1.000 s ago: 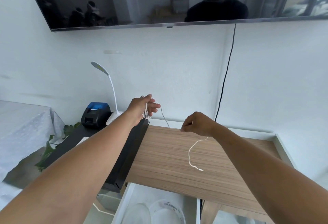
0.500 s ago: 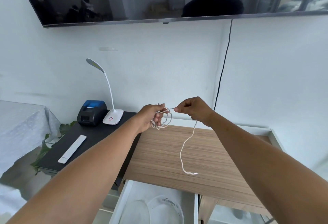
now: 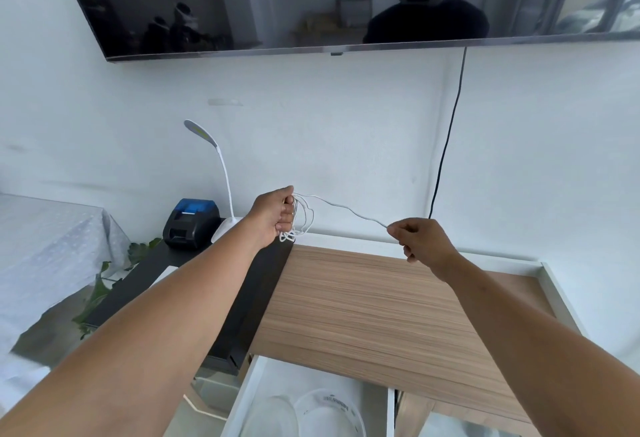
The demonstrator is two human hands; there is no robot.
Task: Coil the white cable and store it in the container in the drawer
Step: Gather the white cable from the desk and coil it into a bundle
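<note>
- Our left hand [image 3: 277,215], mid-frame, is fisted around the loops of the thin white cable [image 3: 341,207], keeping the coil gathered.
- Our right hand [image 3: 420,239] pinches the free end out right of centre, arm extended, so the strand stays taut.
- Round clear plastic container [image 3: 329,414] waits in the open white drawer [image 3: 242,398], bottom centre.

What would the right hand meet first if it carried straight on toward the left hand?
Only the white cable strung between them, then the left hand holding the coil; depth is uncertain.
</note>
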